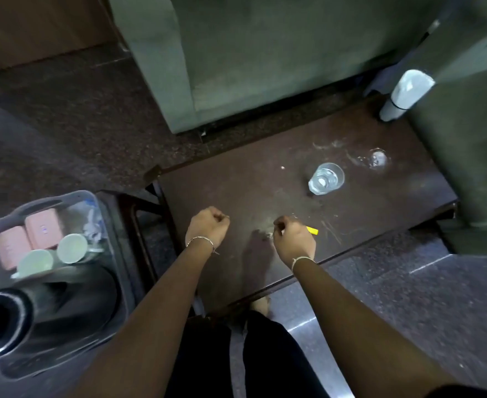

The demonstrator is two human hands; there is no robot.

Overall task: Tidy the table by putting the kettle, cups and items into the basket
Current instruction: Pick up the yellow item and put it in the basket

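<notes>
Hovering both hands over the table. Left hand: fingers curled into a fist, nothing in it. Right hand: curled too; a yellow stick pokes out at its right edge, can't tell if I hold it or it lies underneath. Glass beyond the right hand, second glass further right. Basket left of my left hand, off the table; kettle, cups, pink boxes inside.

No words or numbers can be read here. The two pink boxes in the basket have small marks, but these are too blurry.
</notes>
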